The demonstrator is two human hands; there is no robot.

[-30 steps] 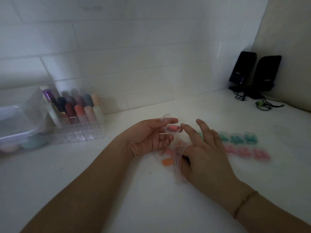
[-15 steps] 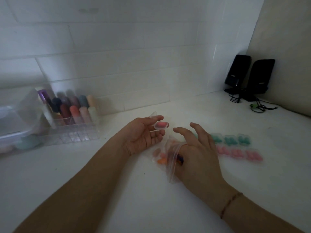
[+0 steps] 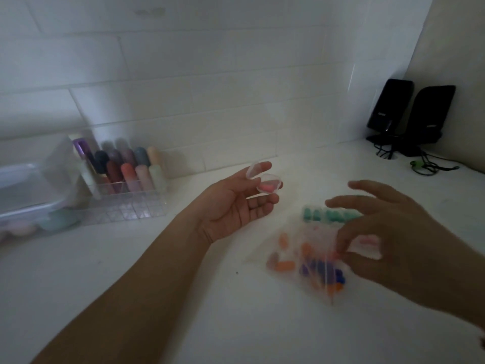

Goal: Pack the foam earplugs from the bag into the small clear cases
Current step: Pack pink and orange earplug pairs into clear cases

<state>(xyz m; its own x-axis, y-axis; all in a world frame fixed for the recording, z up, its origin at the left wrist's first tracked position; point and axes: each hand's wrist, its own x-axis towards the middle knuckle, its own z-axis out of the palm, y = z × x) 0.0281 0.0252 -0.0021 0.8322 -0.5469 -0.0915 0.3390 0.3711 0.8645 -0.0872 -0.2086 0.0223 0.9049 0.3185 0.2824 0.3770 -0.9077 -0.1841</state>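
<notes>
My left hand (image 3: 231, 206) is held palm up above the counter. Its fingertips hold a small clear case (image 3: 269, 185) with the lid open and a pink earplug inside. To the right lies the clear zip bag (image 3: 296, 261) with orange, purple and blue foam earplugs, blurred. My right hand (image 3: 399, 237) hovers over the bag's right edge, thumb and forefinger pinching it at the mouth. A row of cases with green earplugs (image 3: 328, 215) lies behind the bag, and cases with pink earplugs (image 3: 367, 240) show under my right hand.
A clear organiser with coloured tubes (image 3: 126, 177) and a lidded plastic box (image 3: 29, 190) stand at the back left by the tiled wall. Two black speakers (image 3: 409, 116) with cables sit in the far right corner. The white counter (image 3: 157, 285) runs toward me.
My view shifted left. My right hand drew away from my left hand and now pinches the bag's mouth, which has lifted slightly. My left hand still holds the open case.
</notes>
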